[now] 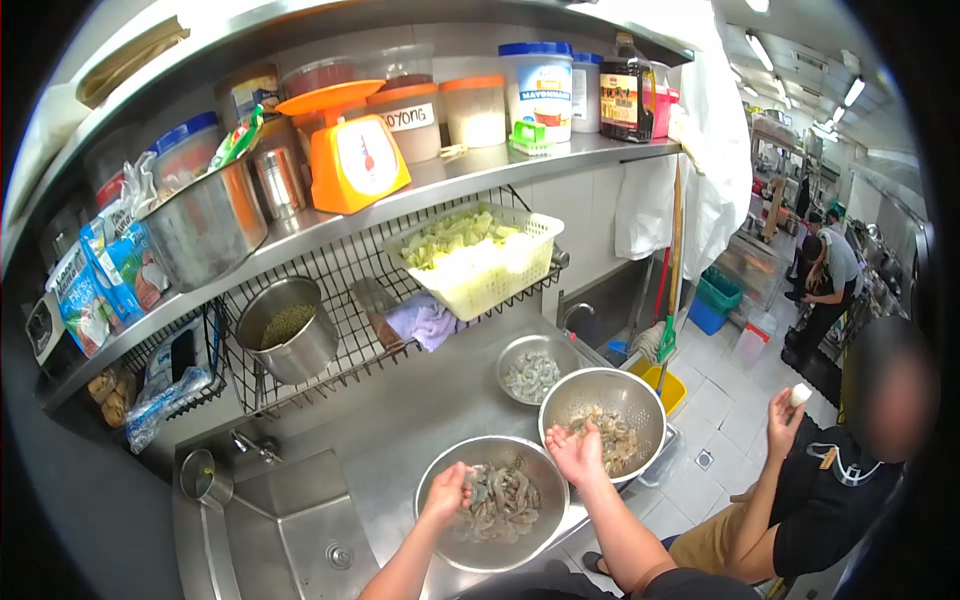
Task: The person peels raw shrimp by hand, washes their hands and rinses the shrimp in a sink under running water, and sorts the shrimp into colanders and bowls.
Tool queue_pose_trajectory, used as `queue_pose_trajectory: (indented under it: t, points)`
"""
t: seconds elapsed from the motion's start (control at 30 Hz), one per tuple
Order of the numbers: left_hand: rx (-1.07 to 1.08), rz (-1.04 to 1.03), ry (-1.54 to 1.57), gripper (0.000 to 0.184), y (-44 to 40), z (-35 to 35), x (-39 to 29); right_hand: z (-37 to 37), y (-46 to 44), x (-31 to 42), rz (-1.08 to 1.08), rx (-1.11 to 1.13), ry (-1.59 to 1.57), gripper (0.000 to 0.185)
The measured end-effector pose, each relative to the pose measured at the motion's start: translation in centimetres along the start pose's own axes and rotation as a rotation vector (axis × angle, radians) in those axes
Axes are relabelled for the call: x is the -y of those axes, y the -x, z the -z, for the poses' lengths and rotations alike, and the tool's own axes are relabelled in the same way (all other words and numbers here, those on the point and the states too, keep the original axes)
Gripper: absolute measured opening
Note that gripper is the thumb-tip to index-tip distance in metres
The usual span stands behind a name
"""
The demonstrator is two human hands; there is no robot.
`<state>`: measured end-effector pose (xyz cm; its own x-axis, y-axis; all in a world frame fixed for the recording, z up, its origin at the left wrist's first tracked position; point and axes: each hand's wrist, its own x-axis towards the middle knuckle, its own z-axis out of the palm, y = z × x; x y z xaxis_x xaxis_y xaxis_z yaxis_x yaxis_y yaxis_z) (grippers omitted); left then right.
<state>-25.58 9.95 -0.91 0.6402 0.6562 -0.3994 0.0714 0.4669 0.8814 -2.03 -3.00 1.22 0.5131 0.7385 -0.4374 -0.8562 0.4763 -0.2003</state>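
Observation:
My left hand [449, 491] is over the left side of a large steel bowl [432, 537] of grey raw shrimp [505, 500]. Its fingers are curled together, and whatever they may hold is too small to make out. My right hand [577, 452] reaches over the near-left rim of a perforated steel colander [645, 410], palm turned up and fingers apart. Brownish shrimp shells and heads [615, 435] appear to lie in the colander. Behind it stands a smaller steel bowl [510, 352] with pale peeled shrimp [533, 377].
A sink [310, 525] is at left. Above the counter, a wire rack bears a basket of cut greens [500, 285] and a steel pot [290, 330]. An orange scale [355, 160] stands on the shelf. A person in black [835, 490] stands at right holding something white.

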Motion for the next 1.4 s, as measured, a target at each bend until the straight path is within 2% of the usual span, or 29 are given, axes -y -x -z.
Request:
queue_pose_trajectory:
  t: [0.03, 0.07, 0.13, 0.17, 0.2, 0.27, 0.33, 0.37, 0.43, 0.47, 0.53, 0.73, 0.83, 0.87, 0.93, 1.07, 1.13, 1.27, 1.33, 1.37, 1.4]
  points:
    - [0.001, -0.013, -0.002, 0.030, 0.3, -0.1, -0.1, 0.4, -0.2, 0.5, 0.004, -0.055, 0.127, 0.041]
    - [0.024, -0.131, -0.058, 0.025, 0.8, -0.2, -0.3, 1.0, -0.2, 0.4, 0.011, -0.111, 0.254, 0.042]
    - [0.066, -0.373, -0.168, 0.024, 1.1, -0.7, -1.2, 1.4, 1.7, -1.2, 0.123, 0.035, 0.782, 0.039]
    - [0.069, -0.349, -0.041, 0.025, 1.2, -1.0, -1.6, 1.8, 1.7, -2.4, 0.140, 0.070, 1.024, 0.036]
    - [0.068, -0.350, -0.043, 0.025, 1.6, -1.7, -1.9, 1.1, 3.1, -3.7, 0.160, 0.205, 1.264, 0.032]
    - [0.026, -0.361, 0.205, 0.024, 2.0, -3.5, -2.3, 1.2, 4.1, -6.5, 0.215, 0.509, 1.486, 0.035]
    - [0.028, -0.303, 0.311, 0.023, 1.6, -4.1, -1.2, -0.4, 5.5, -8.1, 0.262, 0.633, 1.712, 0.035]
    - [0.030, -0.249, 0.419, 0.023, 1.2, -4.2, -0.6, -0.5, 5.3, -8.8, 0.266, 0.629, 1.708, 0.035]
    - [-0.041, -0.230, 0.458, 0.023, 0.2, -3.7, 1.0, -0.1, 5.1, -10.0, 0.403, 0.620, 1.960, 0.034]
    - [-0.118, -0.212, 0.503, 0.023, -0.2, -3.4, 1.7, 0.2, 5.0, -10.4, 0.404, 0.613, 1.956, 0.034]
    - [-0.103, -0.160, 0.506, 0.022, 0.5, -3.3, 1.5, 1.1, 4.9, -11.1, 0.492, 0.649, 1.884, 0.035]
    - [0.032, -0.116, 0.526, 0.020, 1.0, -1.6, 2.8, 2.9, 4.4, -11.7, 0.508, 0.705, 1.938, 0.033]
    - [0.005, -0.074, 0.451, 0.021, 1.2, -0.5, 3.8, 1.9, 4.8, -10.3, 0.383, 0.787, 1.977, 0.030]
    - [0.068, -0.043, 0.496, 0.022, 1.3, -0.2, 3.9, 1.7, 5.1, -10.0, 0.452, 0.808, 1.945, 0.027]
    - [0.129, -0.002, 0.544, 0.023, 1.5, -0.1, 3.9, 2.0, 4.6, -9.3, 0.381, 0.859, 2.009, 0.025]
    - [0.255, -0.064, 0.530, 0.028, 1.7, -0.8, 3.4, 1.6, 4.4, -7.5, 0.304, 0.838, 2.130, 0.025]
    - [0.225, -0.176, 0.352, 0.028, 1.1, -1.6, 3.4, 0.9, 4.3, -6.1, 0.273, 0.838, 2.214, 0.025]
    - [0.155, -0.264, 0.327, 0.033, 0.0, -4.6, 3.2, -0.7, 3.4, -3.3, 0.280, 0.816, 2.187, 0.024]
    - [-0.004, -0.384, 0.339, 0.033, -0.3, -7.6, 2.5, -1.1, 2.8, -1.9, 0.346, 0.994, 1.979, 0.030]
    - [-0.089, -0.444, 0.318, 0.032, -0.5, -9.3, 2.0, -0.3, 1.7, -1.5, 0.283, 1.068, 1.967, 0.035]
    - [-0.180, -0.487, 0.294, 0.030, -0.5, -11.0, 1.8, 0.2, 1.3, -1.1, 0.244, 1.051, 1.990, 0.035]
